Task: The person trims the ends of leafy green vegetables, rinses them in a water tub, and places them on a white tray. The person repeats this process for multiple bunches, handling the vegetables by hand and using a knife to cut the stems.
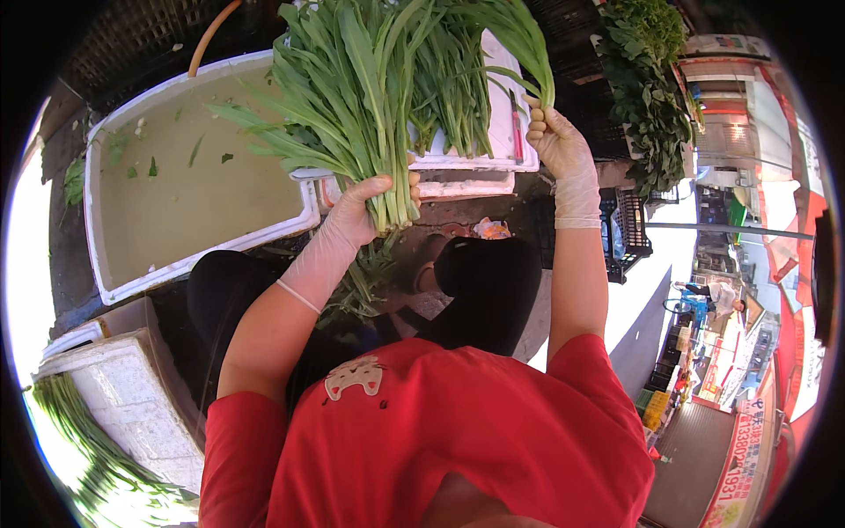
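Observation:
In a thin translucent glove, my left hand point(363, 208) grips a thick bunch of long-leaved greens point(370, 119) near its cut stem ends. The leaves fan upward and partly over a water-filled foam tub. My right hand point(554, 132), gloved alike, pinches a smaller bunch of greens point(535, 59) by the stems, over the right side of a white foam lid or box point(521, 155). More leafy greens point(462, 112) lie on that white surface, between my hands. A red-handled knife point(516, 135) rests there too, close to my right hand.
The white foam tub point(198, 264) holds murky water with leaf scraps. Trimmed leaves point(366, 280) lie on the ground between my knees. Dark leafy vegetables point(643, 99) and a black plastic crate point(624, 234) are at right. A foam box point(125, 396) stands at lower left, near long green stalks point(99, 442).

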A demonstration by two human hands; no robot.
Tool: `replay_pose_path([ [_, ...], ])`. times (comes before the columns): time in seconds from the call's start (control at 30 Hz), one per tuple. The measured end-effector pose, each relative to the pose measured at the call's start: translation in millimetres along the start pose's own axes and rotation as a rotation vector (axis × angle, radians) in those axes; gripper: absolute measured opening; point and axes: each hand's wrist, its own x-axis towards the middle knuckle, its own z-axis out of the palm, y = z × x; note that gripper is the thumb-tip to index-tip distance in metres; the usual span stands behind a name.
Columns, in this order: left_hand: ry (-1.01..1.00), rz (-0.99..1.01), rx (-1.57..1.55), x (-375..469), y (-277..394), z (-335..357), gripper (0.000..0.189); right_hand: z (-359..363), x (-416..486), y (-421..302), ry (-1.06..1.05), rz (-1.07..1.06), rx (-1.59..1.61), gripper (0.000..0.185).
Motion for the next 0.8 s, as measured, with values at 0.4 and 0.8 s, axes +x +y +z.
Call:
replay_pose_path([
  [0.4, 0.116, 0.011, 0.037, 3, -11, -13, 0.057, 93, -76, 122, 0.032, 0.229, -0.841, 0.022],
  [0.8, 0.015, -0.050, -0.042, 8, -20, -9, 0.053, 73, -71, 138, -0.063, 0.358, -1.181, 0.024],
])
